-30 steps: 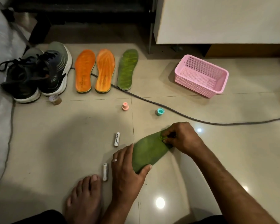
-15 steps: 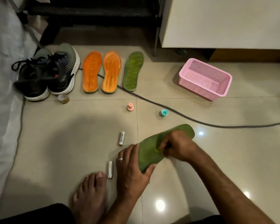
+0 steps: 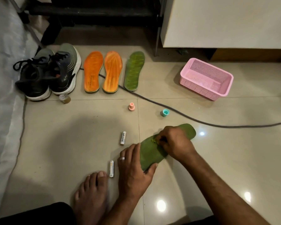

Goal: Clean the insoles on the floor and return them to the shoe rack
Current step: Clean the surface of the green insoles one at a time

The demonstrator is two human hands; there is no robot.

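Note:
A green insole (image 3: 148,155) lies slantwise on the tiled floor in front of me. My left hand (image 3: 133,169) lies flat over its near end, fingers straight, thumb across the tip, pressing it down. With curled fingers, my right hand (image 3: 175,142) sits on the insole's middle and pinches a small clump of yellow-green lint (image 3: 153,140) on its surface. The insole's far end (image 3: 189,131) shows beyond my knuckles. Two orange insoles (image 3: 92,73) (image 3: 112,71) and a second green insole (image 3: 134,70) lie in a row further away. The dark shoe rack (image 3: 94,12) stands at the back.
A pair of dark sneakers (image 3: 47,73) sits left of the insoles. A pink basket (image 3: 206,78) stands at the right. A grey cable (image 3: 177,111) crosses the floor. Two batteries (image 3: 123,138) (image 3: 111,168), a pink cap (image 3: 131,106), a teal cap (image 3: 165,112) and my bare foot (image 3: 91,192) lie nearby.
My right hand has slid from the insole's far end toward its middle, uncovering the far end and gathering lint. My left hand has stayed on the near end.

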